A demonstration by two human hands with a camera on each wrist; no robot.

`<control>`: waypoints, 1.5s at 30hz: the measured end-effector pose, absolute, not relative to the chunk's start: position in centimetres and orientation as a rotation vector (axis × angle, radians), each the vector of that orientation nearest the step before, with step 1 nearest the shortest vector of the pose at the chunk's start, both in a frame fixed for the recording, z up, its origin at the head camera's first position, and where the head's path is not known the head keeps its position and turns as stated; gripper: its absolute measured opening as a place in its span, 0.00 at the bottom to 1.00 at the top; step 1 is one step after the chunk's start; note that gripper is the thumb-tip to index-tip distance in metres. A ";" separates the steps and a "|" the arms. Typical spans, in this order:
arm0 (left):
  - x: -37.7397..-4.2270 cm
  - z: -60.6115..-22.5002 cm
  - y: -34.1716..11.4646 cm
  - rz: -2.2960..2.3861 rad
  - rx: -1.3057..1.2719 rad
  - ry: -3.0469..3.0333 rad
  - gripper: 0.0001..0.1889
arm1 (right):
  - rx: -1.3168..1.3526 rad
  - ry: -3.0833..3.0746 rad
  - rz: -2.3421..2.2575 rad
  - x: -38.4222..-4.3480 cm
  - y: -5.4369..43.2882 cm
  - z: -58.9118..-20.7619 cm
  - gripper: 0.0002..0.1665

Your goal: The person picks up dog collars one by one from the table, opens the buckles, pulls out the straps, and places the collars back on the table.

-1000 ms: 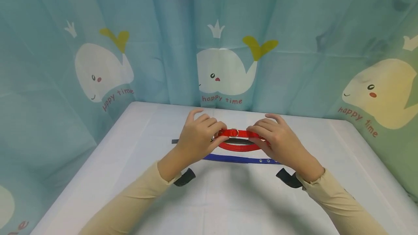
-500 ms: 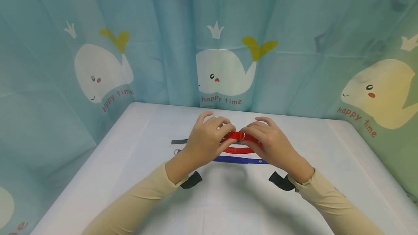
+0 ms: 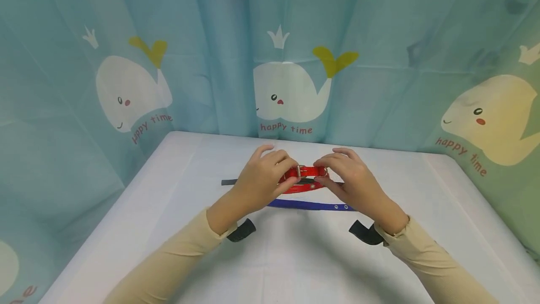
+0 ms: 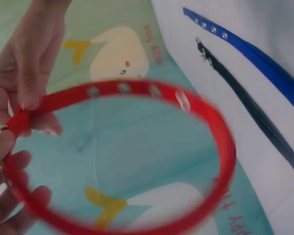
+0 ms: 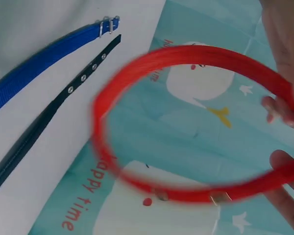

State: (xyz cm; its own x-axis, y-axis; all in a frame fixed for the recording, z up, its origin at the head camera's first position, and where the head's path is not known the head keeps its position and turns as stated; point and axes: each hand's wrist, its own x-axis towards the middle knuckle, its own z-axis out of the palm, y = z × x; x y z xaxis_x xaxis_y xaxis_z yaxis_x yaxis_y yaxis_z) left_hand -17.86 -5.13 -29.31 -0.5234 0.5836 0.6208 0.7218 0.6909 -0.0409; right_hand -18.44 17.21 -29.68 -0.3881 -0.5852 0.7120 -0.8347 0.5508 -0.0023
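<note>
Both hands hold up a red collar [image 3: 311, 171] with a metal buckle, a ring and eyelets, bent into a loop. My left hand [image 3: 263, 177] pinches it beside the buckle between thumb and fingers. On the other side, near the ring, my right hand [image 3: 352, 177] pinches the strap. In the left wrist view the loop of the collar [image 4: 226, 142] hangs wide, with a row of eyelets along one side. The right wrist view shows the same collar [image 5: 100, 115] blurred. Part of the strap is hidden behind the fingers.
A blue collar [image 3: 303, 205] with eyelets lies on the white table [image 3: 287, 266], nearer the person. Behind it lies a dark collar [image 3: 229, 182], partly covered by the hands in the head view. A curtain [image 3: 211, 97] printed with whales hangs behind the table.
The hands came closer together, then parted slightly. The red collar has turned in the fingers, so its buckle now shows between the hands and its ring sits by the right hand.
</note>
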 end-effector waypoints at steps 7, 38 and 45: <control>-17.8 -29.2 -5.6 -0.308 -0.994 -2.245 0.11 | 1.083 -2.260 0.375 -18.2 17.3 -29.7 0.16; -17.7 -29.2 -5.8 -0.298 -1.084 -2.353 0.16 | 1.206 -2.116 0.280 -17.3 16.6 -28.1 0.24; -17.6 -29.6 -6.4 -0.210 -1.099 -2.419 0.15 | 1.288 -2.060 0.116 -17.2 18.0 -27.8 0.31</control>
State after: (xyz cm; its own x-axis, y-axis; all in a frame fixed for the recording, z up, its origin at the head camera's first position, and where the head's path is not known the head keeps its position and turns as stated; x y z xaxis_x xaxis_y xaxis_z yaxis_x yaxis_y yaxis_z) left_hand -17.58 -6.39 -29.60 -0.5675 0.6710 0.4772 0.7432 0.6669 -0.0539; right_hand -17.16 17.96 -27.77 -0.2652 -0.7578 0.5962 -0.8198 0.5027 0.2743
